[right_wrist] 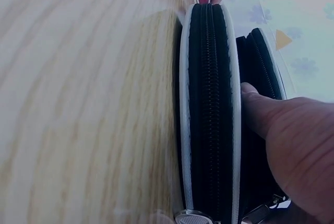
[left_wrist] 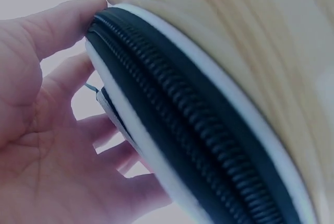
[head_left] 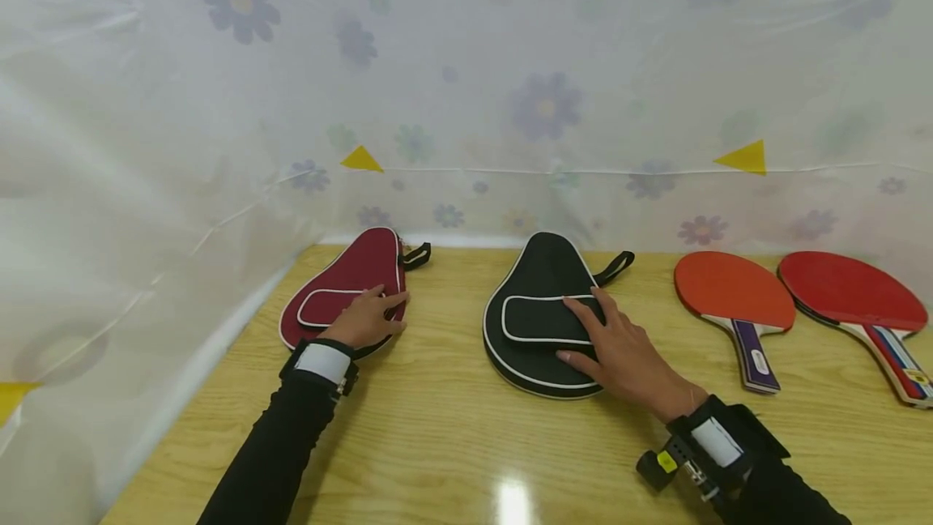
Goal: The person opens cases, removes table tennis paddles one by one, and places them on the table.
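A dark red table tennis racket case [head_left: 373, 258] with white piping lies on the left of the wooden table. Across its lower right part rests my left hand [head_left: 363, 321], fingers pointing right over the zipped edge. In the left wrist view the thumb [left_wrist: 68, 23] touches the rim beside the dark zip. The black racket case [head_left: 543, 266] lies flat in the middle, its front pocket facing up. My right hand [head_left: 630, 355] rests on its right side with fingers spread over the pocket. The right wrist view shows its closed zip edge [right_wrist: 209, 93] and the thumb against the top face.
Two table tennis rackets lie at the right, an orange-red one [head_left: 732, 290] with a purple handle and a red one [head_left: 849, 290] with a striped handle. A flowered plastic sheet [head_left: 452, 104] hangs behind the table and along its left side.
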The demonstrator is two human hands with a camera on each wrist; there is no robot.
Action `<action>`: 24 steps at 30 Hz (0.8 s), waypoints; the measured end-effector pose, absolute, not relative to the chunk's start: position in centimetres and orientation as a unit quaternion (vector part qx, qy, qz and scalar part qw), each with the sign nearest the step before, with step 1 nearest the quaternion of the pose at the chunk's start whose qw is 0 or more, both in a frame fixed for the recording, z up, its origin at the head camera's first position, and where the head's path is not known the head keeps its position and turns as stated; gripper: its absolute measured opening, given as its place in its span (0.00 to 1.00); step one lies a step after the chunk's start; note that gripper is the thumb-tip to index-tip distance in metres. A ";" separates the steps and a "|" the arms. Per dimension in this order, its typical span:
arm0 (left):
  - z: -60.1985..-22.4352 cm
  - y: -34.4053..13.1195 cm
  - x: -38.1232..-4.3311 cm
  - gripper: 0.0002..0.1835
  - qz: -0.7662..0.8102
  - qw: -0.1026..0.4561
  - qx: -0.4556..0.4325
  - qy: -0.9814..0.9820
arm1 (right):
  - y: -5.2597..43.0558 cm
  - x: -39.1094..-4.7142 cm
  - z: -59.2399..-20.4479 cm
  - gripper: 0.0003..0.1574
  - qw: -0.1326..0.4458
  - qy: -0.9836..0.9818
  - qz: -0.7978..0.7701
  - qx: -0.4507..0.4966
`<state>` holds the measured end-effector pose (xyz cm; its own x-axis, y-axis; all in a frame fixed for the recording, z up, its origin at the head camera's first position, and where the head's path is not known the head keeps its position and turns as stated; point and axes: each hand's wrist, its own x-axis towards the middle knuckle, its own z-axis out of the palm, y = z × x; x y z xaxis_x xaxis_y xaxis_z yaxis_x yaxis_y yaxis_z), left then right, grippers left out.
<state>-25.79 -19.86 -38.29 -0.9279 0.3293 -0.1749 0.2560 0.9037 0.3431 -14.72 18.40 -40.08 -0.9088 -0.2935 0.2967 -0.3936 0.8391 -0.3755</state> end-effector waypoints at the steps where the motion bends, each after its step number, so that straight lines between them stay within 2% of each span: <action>1: -38.2 -20.2 -25.8 0.31 0.161 0.115 0.155 0.968 | 18.4 -14.7 -40.0 0.45 0.114 -0.952 0.219 0.180; 9: -37.2 -22.9 -26.1 0.32 0.177 0.130 0.159 0.963 | 18.5 -14.7 -39.9 0.44 0.117 -0.952 0.218 0.181; 24: -36.8 -26.8 -26.8 0.33 0.165 0.140 0.109 0.970 | 18.8 -14.7 -40.1 0.44 0.120 -0.949 0.221 0.189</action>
<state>-26.83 -26.77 -36.77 -0.9370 0.2570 -0.2366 0.1644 0.9220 0.3505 -14.68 18.83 -40.07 -0.8999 -0.3052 0.3114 -0.4112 0.8314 -0.3737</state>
